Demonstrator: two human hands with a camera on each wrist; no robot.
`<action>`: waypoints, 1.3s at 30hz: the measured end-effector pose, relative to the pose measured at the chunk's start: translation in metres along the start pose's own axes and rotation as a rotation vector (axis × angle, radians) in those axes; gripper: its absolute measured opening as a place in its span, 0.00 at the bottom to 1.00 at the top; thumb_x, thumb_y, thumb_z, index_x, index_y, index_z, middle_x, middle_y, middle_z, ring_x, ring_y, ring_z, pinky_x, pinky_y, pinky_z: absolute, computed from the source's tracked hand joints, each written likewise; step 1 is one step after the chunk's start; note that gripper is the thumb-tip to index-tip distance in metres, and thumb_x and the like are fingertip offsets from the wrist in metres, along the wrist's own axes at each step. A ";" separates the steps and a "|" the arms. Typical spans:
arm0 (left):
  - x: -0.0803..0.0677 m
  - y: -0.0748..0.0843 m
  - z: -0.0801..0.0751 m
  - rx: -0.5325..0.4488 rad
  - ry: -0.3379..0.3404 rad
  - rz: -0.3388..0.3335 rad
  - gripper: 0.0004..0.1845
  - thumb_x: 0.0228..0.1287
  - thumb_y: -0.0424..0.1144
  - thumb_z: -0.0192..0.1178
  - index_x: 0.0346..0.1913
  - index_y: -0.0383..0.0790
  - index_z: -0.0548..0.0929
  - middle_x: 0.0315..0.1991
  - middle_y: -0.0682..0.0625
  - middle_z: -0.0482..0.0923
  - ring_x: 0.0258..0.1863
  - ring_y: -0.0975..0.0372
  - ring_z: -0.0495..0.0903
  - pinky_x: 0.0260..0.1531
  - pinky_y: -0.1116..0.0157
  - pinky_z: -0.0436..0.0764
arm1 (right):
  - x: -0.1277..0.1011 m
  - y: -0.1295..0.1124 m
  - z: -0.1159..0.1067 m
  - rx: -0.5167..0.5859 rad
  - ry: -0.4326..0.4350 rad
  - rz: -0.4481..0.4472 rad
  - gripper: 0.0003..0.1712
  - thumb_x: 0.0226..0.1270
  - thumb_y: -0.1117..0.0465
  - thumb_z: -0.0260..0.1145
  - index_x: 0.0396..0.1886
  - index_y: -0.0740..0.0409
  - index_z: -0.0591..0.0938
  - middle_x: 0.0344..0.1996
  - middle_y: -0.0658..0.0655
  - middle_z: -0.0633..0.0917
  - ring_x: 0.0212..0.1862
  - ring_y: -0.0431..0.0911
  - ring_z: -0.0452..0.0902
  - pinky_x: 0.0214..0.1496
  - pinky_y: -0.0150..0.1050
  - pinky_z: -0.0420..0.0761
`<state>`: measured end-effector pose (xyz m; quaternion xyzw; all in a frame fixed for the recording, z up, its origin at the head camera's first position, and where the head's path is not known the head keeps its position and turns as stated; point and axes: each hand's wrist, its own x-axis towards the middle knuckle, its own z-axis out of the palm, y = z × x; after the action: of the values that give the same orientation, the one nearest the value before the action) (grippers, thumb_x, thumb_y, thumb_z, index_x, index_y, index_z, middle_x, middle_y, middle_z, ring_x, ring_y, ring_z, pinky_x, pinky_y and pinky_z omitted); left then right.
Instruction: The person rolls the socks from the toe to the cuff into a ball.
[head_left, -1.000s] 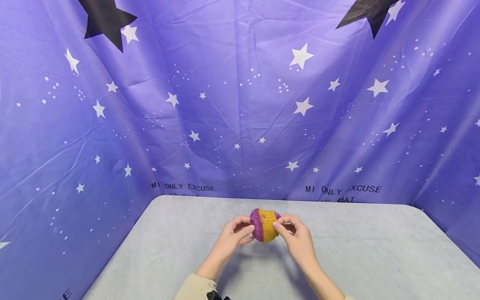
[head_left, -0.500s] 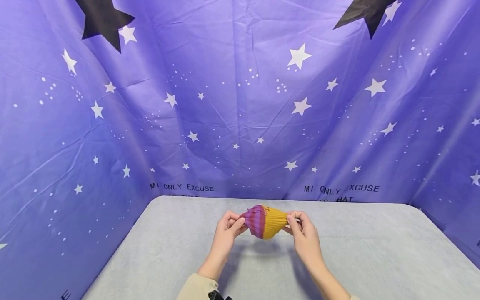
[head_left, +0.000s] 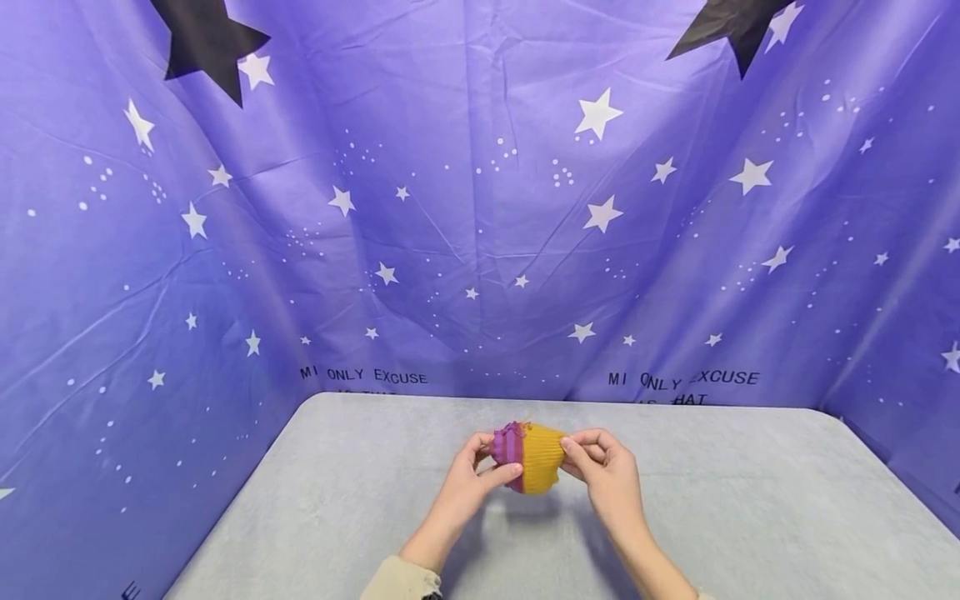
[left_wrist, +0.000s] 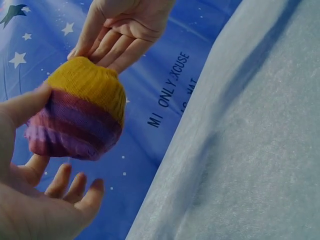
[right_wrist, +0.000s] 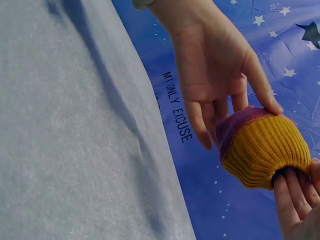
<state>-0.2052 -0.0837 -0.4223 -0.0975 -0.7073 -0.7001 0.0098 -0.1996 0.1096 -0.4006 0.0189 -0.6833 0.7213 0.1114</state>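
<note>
A small balled-up knit piece [head_left: 543,458] is held over the table between both hands. Half of it is a mustard ribbed cuff [right_wrist: 265,145], and the other half is striped in purple and maroon. My left hand [head_left: 467,483] holds the striped end, its thumb on the near side by the colour seam and fingers behind. On the right, my right hand [head_left: 611,471] pinches the edge of the mustard cuff. In the right wrist view, the fingertips of that hand reach into the cuff's dark opening [right_wrist: 278,175], thumb outside.
A grey-covered table [head_left: 300,517] with rounded far corners lies below. Purple cloth [head_left: 480,208] printed with stars and lettering hangs behind it and on both sides. Shadows of the arms fall on the tabletop.
Half a second ago the knit piece was stretched to points between the hands; now it is rounder. The left hand has moved right and a little nearer, over the striped end. The right hand keeps the cuff.
</note>
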 end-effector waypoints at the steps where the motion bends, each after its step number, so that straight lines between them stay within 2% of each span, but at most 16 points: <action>1: 0.000 0.000 0.001 -0.007 -0.010 -0.004 0.22 0.59 0.36 0.68 0.52 0.31 0.73 0.56 0.41 0.78 0.55 0.61 0.78 0.54 0.68 0.79 | 0.000 -0.001 0.000 0.004 0.001 0.002 0.10 0.69 0.67 0.65 0.41 0.74 0.77 0.32 0.54 0.89 0.33 0.37 0.87 0.40 0.32 0.87; 5: 0.000 0.000 0.002 -0.065 -0.053 -0.026 0.26 0.60 0.34 0.67 0.54 0.34 0.64 0.56 0.40 0.77 0.53 0.60 0.81 0.51 0.69 0.82 | -0.001 -0.002 0.002 0.014 -0.007 -0.012 0.09 0.68 0.69 0.65 0.39 0.74 0.77 0.27 0.48 0.88 0.32 0.37 0.86 0.39 0.32 0.87; 9: 0.001 0.000 0.003 -0.067 -0.069 -0.008 0.34 0.59 0.32 0.68 0.62 0.36 0.58 0.61 0.38 0.75 0.52 0.60 0.80 0.51 0.68 0.81 | -0.002 -0.001 0.001 0.014 -0.047 -0.037 0.09 0.70 0.69 0.62 0.39 0.75 0.75 0.27 0.48 0.89 0.32 0.36 0.86 0.40 0.31 0.87; 14: 0.001 0.001 0.003 -0.015 -0.092 0.029 0.37 0.57 0.34 0.70 0.68 0.36 0.65 0.60 0.36 0.75 0.51 0.60 0.81 0.50 0.67 0.82 | -0.003 0.000 0.001 -0.007 -0.088 -0.070 0.09 0.74 0.68 0.58 0.40 0.74 0.72 0.27 0.48 0.88 0.31 0.36 0.85 0.41 0.29 0.85; 18: 0.001 0.000 0.004 0.010 -0.080 0.019 0.34 0.56 0.34 0.70 0.65 0.35 0.68 0.58 0.38 0.76 0.49 0.60 0.80 0.48 0.66 0.84 | -0.002 0.001 0.002 -0.112 -0.076 -0.098 0.08 0.73 0.67 0.60 0.40 0.71 0.74 0.30 0.50 0.84 0.33 0.34 0.81 0.41 0.29 0.84; 21: 0.002 0.000 0.005 0.014 -0.068 0.004 0.34 0.56 0.35 0.70 0.65 0.35 0.68 0.58 0.38 0.75 0.48 0.59 0.81 0.47 0.64 0.84 | -0.002 0.002 0.001 -0.173 -0.053 -0.101 0.08 0.72 0.65 0.62 0.40 0.69 0.78 0.36 0.55 0.83 0.36 0.33 0.78 0.43 0.30 0.83; 26: 0.005 0.001 0.006 0.014 -0.048 -0.028 0.34 0.57 0.36 0.70 0.65 0.34 0.69 0.57 0.38 0.76 0.47 0.59 0.81 0.46 0.62 0.85 | 0.000 0.003 -0.004 -0.120 -0.098 -0.033 0.16 0.76 0.59 0.58 0.52 0.70 0.78 0.52 0.64 0.82 0.44 0.32 0.80 0.49 0.32 0.85; 28: 0.006 0.001 0.006 0.014 -0.044 -0.046 0.33 0.57 0.36 0.70 0.65 0.34 0.69 0.56 0.38 0.76 0.47 0.59 0.81 0.45 0.61 0.85 | 0.000 0.003 -0.006 -0.106 -0.133 0.010 0.20 0.77 0.57 0.56 0.58 0.67 0.77 0.56 0.65 0.81 0.47 0.33 0.80 0.49 0.34 0.85; 34: 0.010 -0.002 0.011 -0.004 -0.042 -0.104 0.31 0.58 0.39 0.71 0.62 0.32 0.72 0.54 0.40 0.77 0.45 0.58 0.82 0.43 0.57 0.87 | 0.004 0.008 -0.009 -0.073 -0.237 0.139 0.25 0.73 0.56 0.62 0.65 0.61 0.75 0.54 0.63 0.83 0.50 0.44 0.81 0.49 0.43 0.87; 39: 0.014 -0.006 0.014 -0.038 -0.068 -0.144 0.30 0.61 0.39 0.69 0.62 0.29 0.71 0.54 0.38 0.78 0.43 0.57 0.84 0.44 0.57 0.88 | 0.008 0.014 -0.011 -0.065 -0.240 0.173 0.25 0.71 0.60 0.64 0.65 0.64 0.74 0.50 0.63 0.84 0.45 0.46 0.83 0.45 0.45 0.88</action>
<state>-0.2180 -0.0681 -0.4268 -0.0701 -0.6988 -0.7088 -0.0665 -0.2087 0.1207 -0.4132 0.0423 -0.7139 0.6982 -0.0333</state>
